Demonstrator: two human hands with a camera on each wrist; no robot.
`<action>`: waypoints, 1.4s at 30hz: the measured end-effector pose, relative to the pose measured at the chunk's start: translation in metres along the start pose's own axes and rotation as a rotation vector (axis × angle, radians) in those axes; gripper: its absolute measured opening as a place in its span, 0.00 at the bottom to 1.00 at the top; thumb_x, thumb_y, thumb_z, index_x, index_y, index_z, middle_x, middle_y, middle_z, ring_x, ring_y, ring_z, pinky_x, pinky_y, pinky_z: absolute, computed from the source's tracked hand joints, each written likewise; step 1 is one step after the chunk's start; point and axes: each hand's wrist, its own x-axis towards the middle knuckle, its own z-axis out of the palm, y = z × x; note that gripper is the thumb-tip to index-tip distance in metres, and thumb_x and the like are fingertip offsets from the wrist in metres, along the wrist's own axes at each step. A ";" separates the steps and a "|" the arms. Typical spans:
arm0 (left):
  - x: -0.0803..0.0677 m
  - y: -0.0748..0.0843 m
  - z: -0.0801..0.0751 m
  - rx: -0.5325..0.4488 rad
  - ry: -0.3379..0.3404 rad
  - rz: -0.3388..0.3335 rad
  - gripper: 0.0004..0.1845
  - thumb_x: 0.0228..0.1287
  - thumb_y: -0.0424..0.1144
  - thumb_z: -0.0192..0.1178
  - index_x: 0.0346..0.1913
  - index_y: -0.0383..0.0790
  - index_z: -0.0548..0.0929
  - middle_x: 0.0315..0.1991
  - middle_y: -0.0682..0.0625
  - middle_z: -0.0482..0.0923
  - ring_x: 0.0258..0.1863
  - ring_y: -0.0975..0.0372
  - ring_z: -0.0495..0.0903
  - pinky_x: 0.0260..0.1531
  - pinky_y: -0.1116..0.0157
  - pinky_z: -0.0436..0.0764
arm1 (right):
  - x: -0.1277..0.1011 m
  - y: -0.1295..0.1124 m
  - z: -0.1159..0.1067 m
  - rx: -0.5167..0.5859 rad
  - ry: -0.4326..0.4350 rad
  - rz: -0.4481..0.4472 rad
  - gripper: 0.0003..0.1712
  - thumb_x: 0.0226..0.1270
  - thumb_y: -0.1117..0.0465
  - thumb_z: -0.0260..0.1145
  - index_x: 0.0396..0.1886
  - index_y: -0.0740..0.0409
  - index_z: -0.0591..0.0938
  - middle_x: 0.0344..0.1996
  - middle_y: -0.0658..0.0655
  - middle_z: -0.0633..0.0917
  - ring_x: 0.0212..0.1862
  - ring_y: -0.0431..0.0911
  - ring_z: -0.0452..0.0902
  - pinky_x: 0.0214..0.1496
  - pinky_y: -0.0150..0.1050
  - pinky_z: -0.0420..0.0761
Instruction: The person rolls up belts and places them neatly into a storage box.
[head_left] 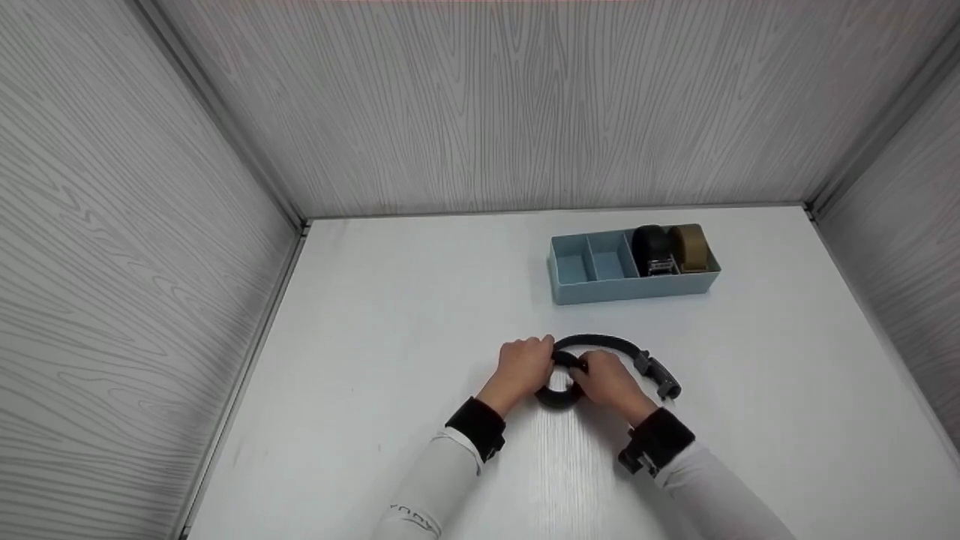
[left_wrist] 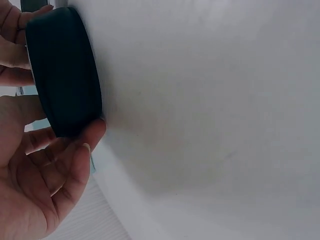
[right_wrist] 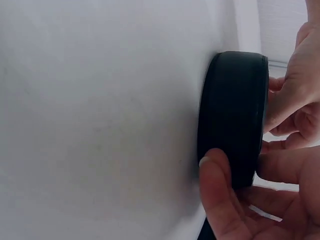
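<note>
A black belt (head_left: pixel 600 341) is partly coiled on the white table, standing on its edge. Its loose part curves behind the right hand to a grey buckle end (head_left: pixel 658 375). The left hand (head_left: pixel 525 365) grips the coil from the left side. On the other side the right hand (head_left: pixel 611 384) pinches the same coil between thumb and fingers. Close up, the left wrist view has the smooth outer face of the coil (left_wrist: pixel 65 75) with fingers around it. A thumb and fingertips also hold the coil (right_wrist: pixel 232 115) in the right wrist view.
Behind the hands sits a blue divided box (head_left: pixel 637 287). Its right-hand compartments hold a rolled black belt (head_left: pixel 652 247) and a rolled brown belt (head_left: pixel 690 246). Grey wood-grain panels (head_left: pixel 480 105) rise at the back and both sides of the white table (head_left: pixel 375 322).
</note>
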 end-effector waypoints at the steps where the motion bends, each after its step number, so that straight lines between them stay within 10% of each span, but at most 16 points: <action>1: 0.000 0.000 0.000 0.002 -0.004 -0.009 0.10 0.66 0.43 0.60 0.44 0.41 0.80 0.32 0.47 0.82 0.30 0.53 0.83 0.24 0.56 0.78 | -0.002 -0.001 0.001 0.002 0.000 0.017 0.09 0.65 0.64 0.65 0.26 0.61 0.80 0.20 0.53 0.77 0.25 0.46 0.74 0.30 0.42 0.75; 18: -0.002 -0.001 0.000 -0.009 0.030 0.000 0.09 0.63 0.44 0.64 0.38 0.41 0.82 0.32 0.47 0.83 0.30 0.53 0.83 0.24 0.56 0.78 | -0.002 -0.006 0.000 -0.064 0.040 -0.035 0.03 0.64 0.66 0.66 0.32 0.62 0.83 0.28 0.57 0.83 0.31 0.50 0.78 0.37 0.47 0.78; 27: -0.001 -0.001 0.000 -0.054 0.016 -0.028 0.04 0.62 0.40 0.63 0.38 0.46 0.82 0.30 0.48 0.83 0.30 0.54 0.83 0.22 0.56 0.77 | -0.010 0.017 -0.033 -0.336 0.287 -0.119 0.11 0.56 0.71 0.69 0.40 0.68 0.80 0.35 0.65 0.79 0.36 0.60 0.78 0.32 0.53 0.79; 42: -0.002 0.009 0.006 -0.296 0.032 -0.161 0.08 0.58 0.34 0.60 0.41 0.40 0.78 0.33 0.43 0.84 0.29 0.51 0.84 0.24 0.57 0.78 | -0.005 0.043 -0.055 -0.209 0.043 -0.034 0.12 0.63 0.68 0.68 0.45 0.56 0.87 0.39 0.58 0.86 0.38 0.53 0.81 0.34 0.50 0.78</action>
